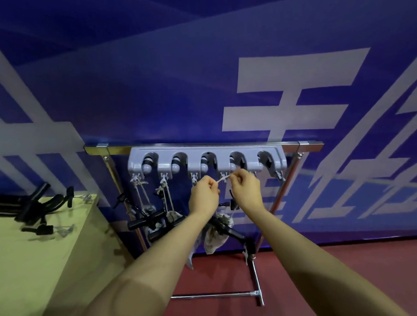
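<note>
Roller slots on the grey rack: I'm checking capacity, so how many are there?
5 roller slots in one row across the grey rack: far left, next, middle, fourth above the right hand pinching a white cord, and far right. None seems hidden.

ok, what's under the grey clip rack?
Under the grey clip rack: small hooks, the left two holding rope loops with cloth pouches and black handles. Left hand and right hand pinch a white cord by the fourth hook, partly hiding what hangs below.

Left of rack (250,148), table (28,261); below, cord (222,180).
</note>
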A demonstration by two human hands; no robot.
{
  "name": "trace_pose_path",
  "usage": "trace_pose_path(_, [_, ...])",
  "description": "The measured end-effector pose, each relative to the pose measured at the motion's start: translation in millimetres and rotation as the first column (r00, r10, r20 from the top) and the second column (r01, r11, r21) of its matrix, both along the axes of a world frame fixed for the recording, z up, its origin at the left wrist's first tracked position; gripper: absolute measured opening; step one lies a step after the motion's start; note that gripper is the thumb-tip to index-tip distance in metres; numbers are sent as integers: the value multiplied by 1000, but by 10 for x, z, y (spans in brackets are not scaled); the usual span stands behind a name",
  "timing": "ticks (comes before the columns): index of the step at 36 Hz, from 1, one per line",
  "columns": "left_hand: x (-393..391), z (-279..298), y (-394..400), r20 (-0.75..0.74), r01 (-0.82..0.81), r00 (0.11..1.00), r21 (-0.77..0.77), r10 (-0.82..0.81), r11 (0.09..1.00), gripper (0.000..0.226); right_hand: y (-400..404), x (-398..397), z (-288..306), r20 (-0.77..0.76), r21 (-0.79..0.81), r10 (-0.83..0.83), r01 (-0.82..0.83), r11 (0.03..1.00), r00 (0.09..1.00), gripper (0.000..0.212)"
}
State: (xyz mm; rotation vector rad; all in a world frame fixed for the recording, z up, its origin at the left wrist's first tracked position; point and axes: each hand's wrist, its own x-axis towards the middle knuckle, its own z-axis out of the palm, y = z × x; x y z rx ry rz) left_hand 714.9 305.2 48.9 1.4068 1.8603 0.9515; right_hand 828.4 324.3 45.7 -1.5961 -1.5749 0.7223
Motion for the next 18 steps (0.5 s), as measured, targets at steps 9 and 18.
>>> trace_pose_path(9, [-65, -111, 26, -127, 136, 981, -106, -149, 985, 20, -19, -7, -232, 159, -125, 55, -35, 992, 986, 17])
trace_pose_path(18, [-285, -47, -270, -50, 182, 981, -131, -190, 974, 24, -291, -14, -276, 217, -215, 46, 2, 977, 975, 15])
